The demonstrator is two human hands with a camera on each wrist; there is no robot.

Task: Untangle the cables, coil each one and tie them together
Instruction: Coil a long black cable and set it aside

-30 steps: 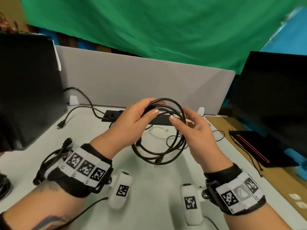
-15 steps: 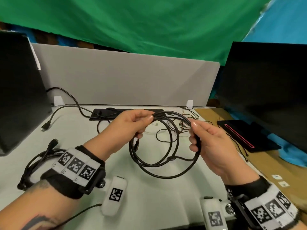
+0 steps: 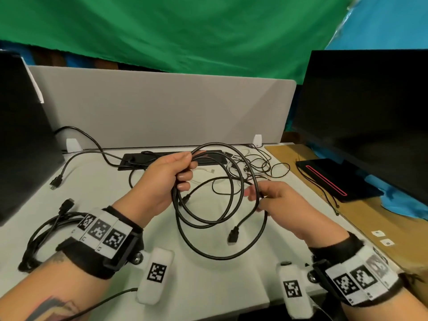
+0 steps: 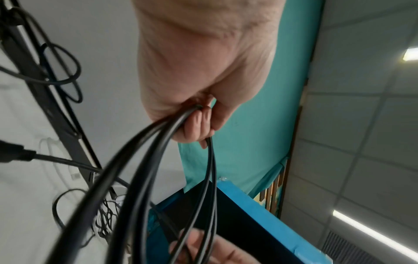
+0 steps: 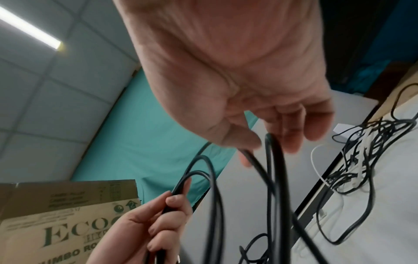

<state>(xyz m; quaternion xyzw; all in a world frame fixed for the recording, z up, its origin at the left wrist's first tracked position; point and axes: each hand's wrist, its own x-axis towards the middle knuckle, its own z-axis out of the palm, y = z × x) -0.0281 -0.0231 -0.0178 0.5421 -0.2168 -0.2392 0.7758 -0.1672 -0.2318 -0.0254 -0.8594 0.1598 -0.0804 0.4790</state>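
Observation:
A black cable [image 3: 208,224] hangs in several loops above the white desk [image 3: 97,186]. My left hand [image 3: 171,174] grips the loops at their upper left, fingers curled round the strands [image 4: 181,121]. My right hand [image 3: 266,198] pinches the outer loop on its right side [image 5: 274,148]. One plug end [image 3: 232,235] dangles free below the right hand; a smaller plug [image 3: 185,199] hangs inside the coil. Another black cable, coiled [image 3: 44,230], lies at the left behind my left wrist. A tangle of thin black and white cables [image 3: 250,163] lies at the back of the desk.
A black power strip [image 3: 139,158] sits by the grey divider panel [image 3: 162,107]. A loose black cable with a plug [image 3: 55,183] runs at the back left. A dark monitor [image 3: 370,112] stands on the right, another dark screen [image 3: 20,135] on the left.
The coil has dropped lower and its outer loop has opened wider. My right hand slid down the right side of the loop, and a plug end now dangles free.

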